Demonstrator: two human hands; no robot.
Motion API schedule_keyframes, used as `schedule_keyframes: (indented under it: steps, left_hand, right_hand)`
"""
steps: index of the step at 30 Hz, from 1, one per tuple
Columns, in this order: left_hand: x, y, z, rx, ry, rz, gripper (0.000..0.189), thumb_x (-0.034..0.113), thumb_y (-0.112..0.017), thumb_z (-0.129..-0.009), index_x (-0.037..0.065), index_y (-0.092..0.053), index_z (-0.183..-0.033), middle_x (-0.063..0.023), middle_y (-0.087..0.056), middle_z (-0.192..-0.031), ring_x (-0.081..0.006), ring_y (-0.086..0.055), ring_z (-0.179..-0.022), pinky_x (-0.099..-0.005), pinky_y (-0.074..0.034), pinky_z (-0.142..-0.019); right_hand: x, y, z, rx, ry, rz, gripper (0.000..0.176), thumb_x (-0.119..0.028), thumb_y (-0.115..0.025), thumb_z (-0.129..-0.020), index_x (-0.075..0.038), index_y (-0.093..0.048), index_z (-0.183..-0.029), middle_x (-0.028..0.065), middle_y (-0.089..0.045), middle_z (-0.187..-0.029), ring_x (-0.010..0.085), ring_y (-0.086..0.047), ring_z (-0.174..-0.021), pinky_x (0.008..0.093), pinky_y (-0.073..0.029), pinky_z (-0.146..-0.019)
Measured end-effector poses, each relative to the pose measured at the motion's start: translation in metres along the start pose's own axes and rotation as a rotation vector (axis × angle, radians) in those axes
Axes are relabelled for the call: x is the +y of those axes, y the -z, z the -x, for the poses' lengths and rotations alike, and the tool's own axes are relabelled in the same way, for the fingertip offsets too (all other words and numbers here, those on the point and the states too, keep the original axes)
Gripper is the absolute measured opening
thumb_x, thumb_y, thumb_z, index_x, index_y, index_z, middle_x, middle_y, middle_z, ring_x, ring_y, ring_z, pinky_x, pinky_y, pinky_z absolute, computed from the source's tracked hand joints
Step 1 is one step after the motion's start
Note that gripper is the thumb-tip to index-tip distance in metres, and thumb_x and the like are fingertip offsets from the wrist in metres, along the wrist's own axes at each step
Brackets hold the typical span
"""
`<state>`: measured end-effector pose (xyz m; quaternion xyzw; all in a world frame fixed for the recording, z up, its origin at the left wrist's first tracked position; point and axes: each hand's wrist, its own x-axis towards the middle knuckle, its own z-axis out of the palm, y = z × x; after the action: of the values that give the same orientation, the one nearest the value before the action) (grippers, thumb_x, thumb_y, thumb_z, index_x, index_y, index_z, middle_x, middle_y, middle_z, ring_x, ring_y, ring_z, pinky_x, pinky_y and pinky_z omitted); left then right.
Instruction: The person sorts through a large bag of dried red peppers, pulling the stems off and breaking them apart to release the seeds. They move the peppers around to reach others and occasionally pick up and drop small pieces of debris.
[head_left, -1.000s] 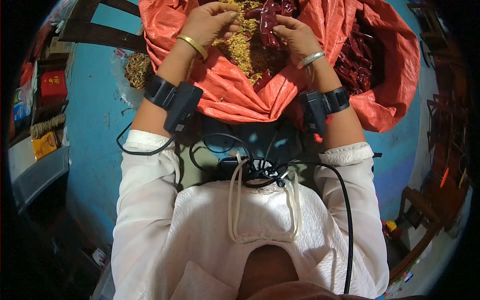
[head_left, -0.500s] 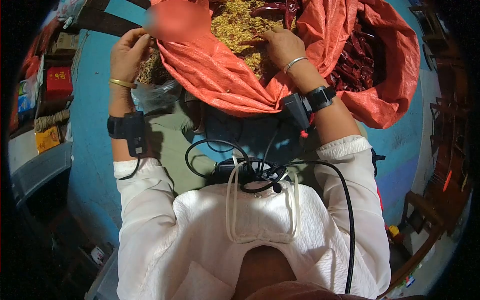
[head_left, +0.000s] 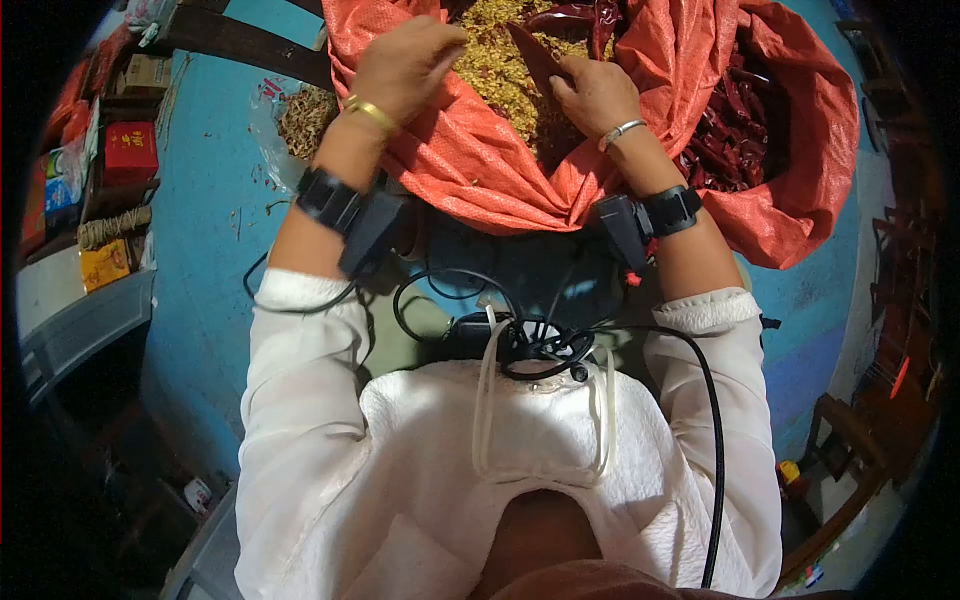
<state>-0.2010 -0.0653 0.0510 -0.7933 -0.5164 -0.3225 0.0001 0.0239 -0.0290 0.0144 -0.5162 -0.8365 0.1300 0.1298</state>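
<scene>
My right hand (head_left: pixel 600 95) is closed on a long dark red dried chili (head_left: pixel 536 60), pinching it near its lower end above the yellow seeds (head_left: pixel 495 85). Those seeds lie in an orange-red woven sack (head_left: pixel 460 180) in front of me, with more whole dried chilies (head_left: pixel 557 18) at its far side. Over the sack's left edge, my left hand (head_left: pixel 408 65) has its fingers loosely bent, thumb apart from the index finger, and nothing visible between them. It is to the left of the chili, not touching it.
A second opening of orange-red sack on the right holds many dried chilies (head_left: pixel 725 130). A clear plastic bag (head_left: pixel 268 125) with dry brown stems (head_left: pixel 307 122) lies to the left. Black cables (head_left: pixel 712 450) hang across my lap and chest. Boxes (head_left: pixel 130 150) stand on the left shelf.
My left hand has moved right, from above the stem bag to over the sack's edge. The right hand stays over the seeds, and the chili in it now shows upright.
</scene>
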Motion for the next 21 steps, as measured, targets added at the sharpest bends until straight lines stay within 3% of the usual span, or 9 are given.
schedule_keyframes:
  steps: [3,5,7,9,13,16,18,19,21]
  left_hand:
    - [-0.016,-0.03,-0.011,-0.205,-0.074,-0.142,0.008,0.012,-0.06,-0.071,0.007,-0.06,-0.078,-0.0088,-0.058,-0.077,-0.0274,-0.058,-0.073,-0.0346,-0.046,-0.063]
    - [-0.021,-0.038,-0.013,-0.577,0.177,-0.526,0.01,0.015,-0.059,-0.07,0.007,-0.06,-0.077,-0.0097,-0.058,-0.08,-0.0288,-0.058,-0.077,-0.0371,-0.047,-0.066]
    - [-0.024,-0.041,-0.019,-0.592,0.195,-0.538,0.013,0.017,-0.058,-0.069,0.009,-0.062,-0.079,-0.0107,-0.058,-0.084,-0.0296,-0.057,-0.079,-0.0376,-0.047,-0.068]
    - [-0.022,-0.048,-0.02,-0.735,0.281,-0.596,0.015,0.019,-0.057,-0.07,0.009,-0.062,-0.08,-0.012,-0.058,-0.085,-0.0299,-0.057,-0.08,-0.0384,-0.047,-0.068]
    - [-0.023,-0.057,-0.016,-0.656,0.259,-0.657,0.017,0.021,-0.056,-0.072,0.009,-0.063,-0.082,-0.0127,-0.058,-0.087,-0.0302,-0.057,-0.08,-0.039,-0.047,-0.068]
    - [-0.025,-0.05,-0.02,-0.739,0.245,-0.593,0.018,0.023,-0.057,-0.072,0.009,-0.063,-0.083,-0.0126,-0.059,-0.087,-0.0306,-0.057,-0.078,-0.0395,-0.047,-0.067]
    - [-0.032,-0.045,-0.02,-0.492,0.209,-0.373,0.017,0.022,-0.057,-0.074,0.007,-0.062,-0.082,-0.0118,-0.061,-0.082,-0.0268,-0.059,-0.073,-0.0361,-0.047,-0.065]
    - [-0.033,-0.044,-0.021,-0.492,0.206,-0.376,0.017,0.022,-0.057,-0.074,0.007,-0.062,-0.082,-0.0118,-0.061,-0.082,-0.0268,-0.059,-0.073,-0.0361,-0.047,-0.065]
    - [-0.035,-0.041,-0.022,-0.376,0.409,-0.079,0.017,0.023,-0.055,-0.075,0.009,-0.062,-0.082,-0.0133,-0.061,-0.078,-0.0296,-0.058,-0.072,-0.0373,-0.046,-0.068]
  right_hand:
    - [0.006,0.005,0.005,0.001,0.007,-0.021,0.021,-0.027,-0.053,-0.076,-0.007,-0.059,-0.082,0.0152,-0.06,-0.075,0.0324,-0.058,-0.074,0.0424,-0.047,-0.065]
    - [0.01,0.006,0.006,-0.003,-0.001,-0.036,0.021,-0.027,-0.052,-0.076,-0.007,-0.058,-0.081,0.0154,-0.06,-0.075,0.0326,-0.058,-0.074,0.0426,-0.047,-0.065]
    - [0.012,0.008,0.005,0.002,-0.01,-0.049,0.022,-0.027,-0.052,-0.076,-0.007,-0.058,-0.081,0.0156,-0.06,-0.075,0.0327,-0.058,-0.074,0.0429,-0.047,-0.065]
    - [0.012,0.008,0.006,-0.019,0.005,-0.026,0.021,-0.026,-0.052,-0.076,-0.007,-0.058,-0.082,0.0159,-0.059,-0.075,0.0328,-0.058,-0.074,0.0431,-0.046,-0.066]
    - [0.012,0.005,0.006,-0.016,0.017,-0.036,0.021,-0.026,-0.052,-0.076,-0.007,-0.058,-0.083,0.016,-0.059,-0.075,0.0328,-0.057,-0.074,0.0431,-0.046,-0.066]
    - [0.015,0.005,0.005,-0.023,-0.004,-0.061,0.021,-0.026,-0.052,-0.076,-0.007,-0.058,-0.082,0.0157,-0.059,-0.075,0.033,-0.057,-0.075,0.0432,-0.046,-0.066]
    - [0.016,0.008,0.005,0.0,-0.019,-0.12,0.021,-0.026,-0.053,-0.075,-0.007,-0.059,-0.081,0.0153,-0.059,-0.076,0.0333,-0.057,-0.076,0.0433,-0.046,-0.067]
    - [0.018,0.008,0.004,0.003,-0.019,-0.122,0.021,-0.026,-0.053,-0.075,-0.007,-0.059,-0.081,0.0153,-0.059,-0.076,0.0333,-0.057,-0.076,0.0433,-0.046,-0.067]
    - [0.02,0.005,0.001,0.035,-0.027,-0.182,0.021,-0.026,-0.053,-0.075,-0.008,-0.06,-0.083,0.0153,-0.06,-0.077,0.0335,-0.057,-0.076,0.0428,-0.045,-0.068]
